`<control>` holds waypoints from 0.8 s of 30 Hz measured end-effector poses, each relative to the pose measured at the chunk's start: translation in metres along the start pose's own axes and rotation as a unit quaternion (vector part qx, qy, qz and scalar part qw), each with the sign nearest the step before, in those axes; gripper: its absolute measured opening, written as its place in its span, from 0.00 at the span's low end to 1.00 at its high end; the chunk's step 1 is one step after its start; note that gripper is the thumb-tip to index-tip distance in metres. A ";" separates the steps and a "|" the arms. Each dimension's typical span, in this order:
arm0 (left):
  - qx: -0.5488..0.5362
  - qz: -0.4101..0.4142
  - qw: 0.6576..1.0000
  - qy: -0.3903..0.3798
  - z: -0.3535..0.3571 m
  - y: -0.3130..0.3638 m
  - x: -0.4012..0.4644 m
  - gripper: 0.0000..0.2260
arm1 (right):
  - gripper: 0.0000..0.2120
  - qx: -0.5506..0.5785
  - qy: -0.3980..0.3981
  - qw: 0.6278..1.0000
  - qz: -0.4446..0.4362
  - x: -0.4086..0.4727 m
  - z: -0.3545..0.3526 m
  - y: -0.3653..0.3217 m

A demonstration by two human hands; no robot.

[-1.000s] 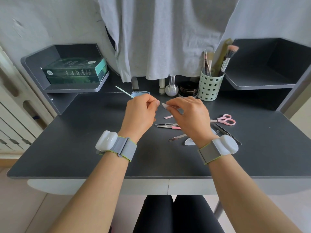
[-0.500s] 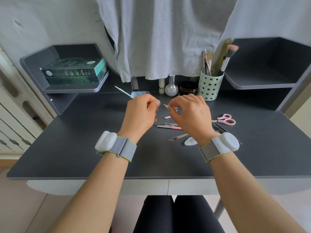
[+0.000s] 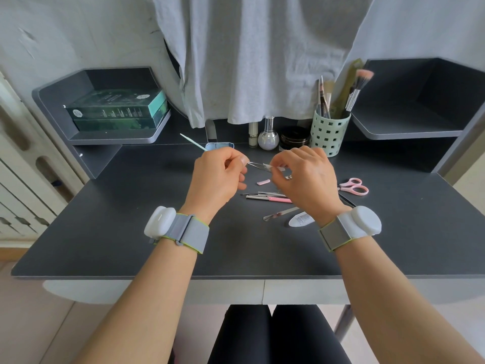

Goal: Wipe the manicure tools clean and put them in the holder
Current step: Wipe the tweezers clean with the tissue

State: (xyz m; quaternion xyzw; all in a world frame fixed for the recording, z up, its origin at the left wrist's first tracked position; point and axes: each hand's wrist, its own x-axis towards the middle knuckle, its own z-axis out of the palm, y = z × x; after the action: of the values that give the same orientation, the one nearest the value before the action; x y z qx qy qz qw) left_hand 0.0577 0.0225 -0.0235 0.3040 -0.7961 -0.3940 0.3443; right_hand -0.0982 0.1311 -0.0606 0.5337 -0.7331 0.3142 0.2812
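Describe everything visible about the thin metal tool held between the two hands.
The thin metal tool is slim, silvery and tapered, held roughly level above the dark desk. The left hand pinches one end; the right hand pinches a small white wipe around the other. Only the short middle stretch shows, so its type cannot be told.

Dark grey desk (image 3: 105,232), corner shelves (image 3: 409,132); grey cloth (image 3: 257,61) over pale wall (image 3: 78,35).

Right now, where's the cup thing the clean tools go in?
Look at the back of the dark desk, right of the small bottles. The holder stands there, a pale green cup with square holes, brushes sticking out the top.
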 end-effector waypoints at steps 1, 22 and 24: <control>-0.003 0.000 1.000 0.000 0.000 0.000 0.000 0.08 | 0.03 -0.001 -0.002 1.000 0.001 0.000 0.000 0.001; -0.037 -0.017 0.998 0.038 -0.003 -0.006 0.004 0.07 | 0.05 0.029 0.068 0.996 0.040 -0.008 -0.007 0.008; -0.035 -0.015 0.999 0.039 -0.003 -0.006 0.004 0.07 | 0.05 0.045 0.083 0.995 0.022 -0.006 -0.007 0.002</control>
State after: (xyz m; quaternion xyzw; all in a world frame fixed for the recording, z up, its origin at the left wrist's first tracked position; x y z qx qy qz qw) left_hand 0.0587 0.0154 -0.0257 0.3192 -0.7632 -0.4142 0.3795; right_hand -0.0978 0.1410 -0.0609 0.5018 -0.7039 0.3958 0.3099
